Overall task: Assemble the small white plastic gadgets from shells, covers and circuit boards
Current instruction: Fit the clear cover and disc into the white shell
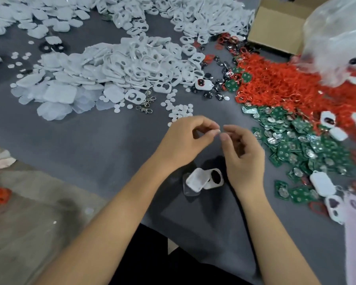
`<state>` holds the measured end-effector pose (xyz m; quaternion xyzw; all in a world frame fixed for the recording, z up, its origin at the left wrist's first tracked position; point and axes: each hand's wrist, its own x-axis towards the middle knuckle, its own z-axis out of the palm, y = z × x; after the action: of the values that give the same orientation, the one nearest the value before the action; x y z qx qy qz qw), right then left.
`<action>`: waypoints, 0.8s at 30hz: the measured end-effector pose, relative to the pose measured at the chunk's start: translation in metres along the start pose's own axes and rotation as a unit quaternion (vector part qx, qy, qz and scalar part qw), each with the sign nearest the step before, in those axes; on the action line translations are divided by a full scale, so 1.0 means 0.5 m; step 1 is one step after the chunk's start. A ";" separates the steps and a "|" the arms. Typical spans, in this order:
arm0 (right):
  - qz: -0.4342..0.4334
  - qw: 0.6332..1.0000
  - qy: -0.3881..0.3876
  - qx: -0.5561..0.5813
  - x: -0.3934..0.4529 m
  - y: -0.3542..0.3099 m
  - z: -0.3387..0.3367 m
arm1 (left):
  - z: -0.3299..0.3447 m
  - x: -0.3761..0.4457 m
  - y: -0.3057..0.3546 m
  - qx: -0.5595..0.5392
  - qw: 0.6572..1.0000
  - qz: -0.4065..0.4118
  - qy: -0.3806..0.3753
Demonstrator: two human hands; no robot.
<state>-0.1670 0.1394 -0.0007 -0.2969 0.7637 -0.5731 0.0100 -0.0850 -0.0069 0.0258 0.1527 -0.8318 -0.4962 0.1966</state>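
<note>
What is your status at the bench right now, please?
Left hand and right hand pinch one small white piece above the table. Shell and cover lie below, unassembled. Nothing in the way.

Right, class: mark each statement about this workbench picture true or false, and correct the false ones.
1. The left hand and right hand meet at a tiny white part. True.
2. The green boards lie left of the hands. False: they lie to the right.
3. A shell lies on the table below the hands. True.
4. The cardboard box sits at the near left. False: far right.
</note>
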 end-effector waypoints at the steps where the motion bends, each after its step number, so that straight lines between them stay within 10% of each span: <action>1: 0.011 1.000 0.003 0.013 0.015 0.003 0.000 | 0.008 0.014 0.003 -0.008 1.000 0.004 -0.009; 8: 0.034 0.998 0.051 0.019 0.119 0.024 0.008 | 0.025 0.125 -0.013 -0.038 0.998 -0.036 0.020; 16: 0.038 0.989 0.134 -0.053 0.165 0.053 0.031 | 0.053 0.271 -0.041 0.314 0.949 0.024 0.023; 24: 0.075 0.989 0.123 -0.020 0.168 0.053 0.026 | 0.074 0.297 -0.059 0.359 0.932 0.040 0.037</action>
<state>-0.2431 0.0934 -0.0014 -0.1660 0.7907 -0.5874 -0.0464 -0.2310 -0.0589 0.0100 0.1978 -0.9519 -0.1504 0.1795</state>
